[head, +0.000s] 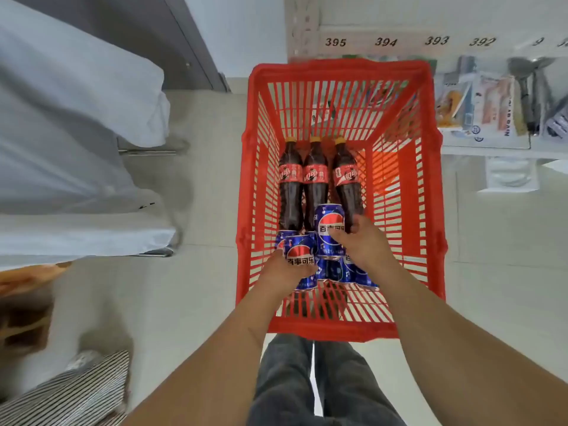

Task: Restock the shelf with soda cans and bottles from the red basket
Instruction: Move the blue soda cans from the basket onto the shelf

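Observation:
A red slatted basket [341, 73] stands on the floor in front of me. Three dark cola bottles [315, 179] with red labels lie side by side in its far half. Several blue soda cans [333, 270] lie in the near half. My left hand [281, 272] grips one blue can [299, 252] from below. My right hand [362, 241] is closed around another blue can [329, 229], lifted a little above the pile. The shelf [408, 41] with number tags 395 to 392 runs behind the basket.
Packaged goods and metal utensils [498, 103] lie on the low shelf at the right. A bed with white bedding [70, 149] fills the left. Striped cloth [83, 392] lies at the bottom left. My legs in grey trousers [310, 385] are below the basket.

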